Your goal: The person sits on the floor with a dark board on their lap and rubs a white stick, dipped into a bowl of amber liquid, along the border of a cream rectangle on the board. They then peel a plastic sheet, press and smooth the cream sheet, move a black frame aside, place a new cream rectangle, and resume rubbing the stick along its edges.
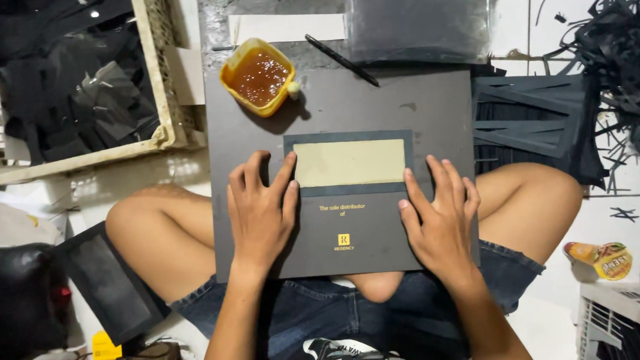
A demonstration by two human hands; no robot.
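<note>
A person sits cross-legged on the floor with a large dark grey board (433, 115) resting across the knees. On the board lies a smaller dark card (352, 200) with small gold print in its lower half and a pale tan rectangular panel (349, 162) set in its upper half, framed by a slightly bluer border. The left hand (261, 211) lies flat and open, fingers spread, pressing on the left edge of the card beside the tan panel, the thumb touching the card's border. The right hand (441, 214) also lies open and flat, fingers together and pointing up, pressing the right edge of the card; neither hand grips anything. At the top left corner of the board stands a yellow tub (258, 76) of brown, glossy glue, and a black pen (342, 60) lies slantwise near the board's top edge. Beyond it sits a stack of clear plastic sleeves (417, 18). To the right lie dark cut-out frames (529, 121) and a tangle of black paper strips (623, 47). To the left, a pale crate (155, 79) holds black sheets, and another dark panel (110, 282) lies by the left knee.
</note>
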